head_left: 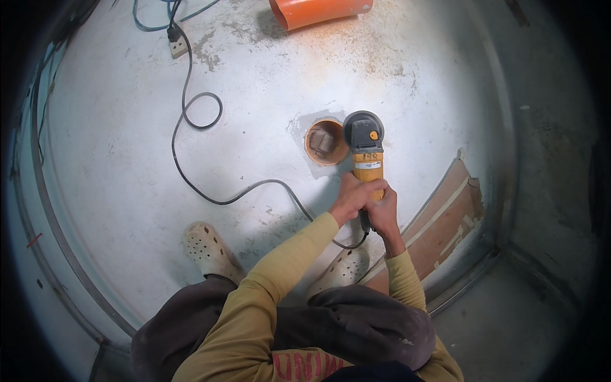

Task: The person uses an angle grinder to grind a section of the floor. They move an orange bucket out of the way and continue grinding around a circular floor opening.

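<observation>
Both my hands are closed round the yellow body of an angle grinder point(368, 167), whose dark head and round disc point away from me. My left hand point(351, 196) wraps the body from the left, and my right hand point(383, 213) grips further back, close to the cord end. Just left of the disc, an orange pipe end point(307, 150) sits in the pale floor, ringed by a grey patch. Something brownish lies inside the pipe. The disc overlaps the pipe's right rim from above; whether they touch I cannot tell.
A black cord point(220, 202) loops over the floor from the grinder to a socket block point(179, 48) at far left. An orange pipe piece point(320, 11) lies at the far edge. To the right is a brown board point(445, 210). My clogs point(205, 245) flank the cord.
</observation>
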Motion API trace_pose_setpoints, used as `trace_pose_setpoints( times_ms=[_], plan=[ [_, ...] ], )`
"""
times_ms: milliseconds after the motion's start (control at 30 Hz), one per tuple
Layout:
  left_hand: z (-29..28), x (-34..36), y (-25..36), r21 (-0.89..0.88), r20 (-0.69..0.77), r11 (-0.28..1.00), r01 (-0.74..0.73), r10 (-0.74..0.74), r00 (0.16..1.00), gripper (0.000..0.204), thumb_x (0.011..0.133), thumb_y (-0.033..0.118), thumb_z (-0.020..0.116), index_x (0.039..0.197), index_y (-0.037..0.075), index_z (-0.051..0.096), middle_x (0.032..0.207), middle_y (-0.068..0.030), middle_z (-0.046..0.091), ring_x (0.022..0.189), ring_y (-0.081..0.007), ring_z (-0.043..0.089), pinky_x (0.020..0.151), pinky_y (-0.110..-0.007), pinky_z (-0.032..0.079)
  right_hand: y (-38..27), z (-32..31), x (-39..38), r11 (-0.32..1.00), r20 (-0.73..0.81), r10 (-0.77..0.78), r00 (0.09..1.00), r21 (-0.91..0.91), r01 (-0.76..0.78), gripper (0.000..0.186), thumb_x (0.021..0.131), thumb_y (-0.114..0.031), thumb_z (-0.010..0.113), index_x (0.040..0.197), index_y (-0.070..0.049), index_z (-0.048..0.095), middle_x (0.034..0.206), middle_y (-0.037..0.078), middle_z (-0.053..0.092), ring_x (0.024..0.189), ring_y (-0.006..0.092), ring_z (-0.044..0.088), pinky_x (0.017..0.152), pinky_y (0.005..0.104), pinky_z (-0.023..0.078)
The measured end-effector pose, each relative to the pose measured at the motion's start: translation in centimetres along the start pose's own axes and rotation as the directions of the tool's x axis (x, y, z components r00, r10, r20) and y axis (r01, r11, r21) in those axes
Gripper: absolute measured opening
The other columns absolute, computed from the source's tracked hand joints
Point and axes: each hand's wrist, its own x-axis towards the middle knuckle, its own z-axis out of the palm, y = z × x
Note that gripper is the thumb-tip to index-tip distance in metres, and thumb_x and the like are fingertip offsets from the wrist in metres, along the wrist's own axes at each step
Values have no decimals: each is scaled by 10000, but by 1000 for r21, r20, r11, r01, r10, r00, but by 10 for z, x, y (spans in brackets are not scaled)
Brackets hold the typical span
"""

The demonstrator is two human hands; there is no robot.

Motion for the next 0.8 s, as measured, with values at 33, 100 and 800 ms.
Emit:
trace_pose_setpoints(
  times_ms=[33, 100, 800],
  plan=[
    [1, -1, 0, 3, 0, 1000, 16, -16, 1000, 345, 782, 139, 853, 1033, -63, 730, 947, -132, 754, 796, -206, 738, 690, -359, 583, -1, -1, -1, 1000, 1, -25, 1000, 0, 25, 461, 810, -168, 829, 1171, 56, 652, 1073, 122, 745, 965, 167, 688, 866, 335, 567],
    [1, -4, 2, 15, 10, 1000, 10, -10, 1000, 315, 811, 98, 839, 1058, -56, 718, 969, -119, 747, 821, -194, 733, 727, -352, 589, -4, 0, -3, 999, -6, -43, 999, -10, 42, 458, 815, -170, 826, 1172, 56, 652, 1077, 123, 745, 967, 166, 687, 867, 335, 567],
    [-3, -15, -2, 9, 27, 997, 72, -73, 997, 306, 827, 90, 836, 1081, -28, 712, 988, -101, 742, 853, -193, 732, 746, -345, 586, 3, 0, -15, 1000, 23, 14, 1000, 26, -15, 452, 800, -139, 827, 1174, 52, 659, 1054, 118, 744, 950, 167, 689, 855, 337, 570]
  ],
)
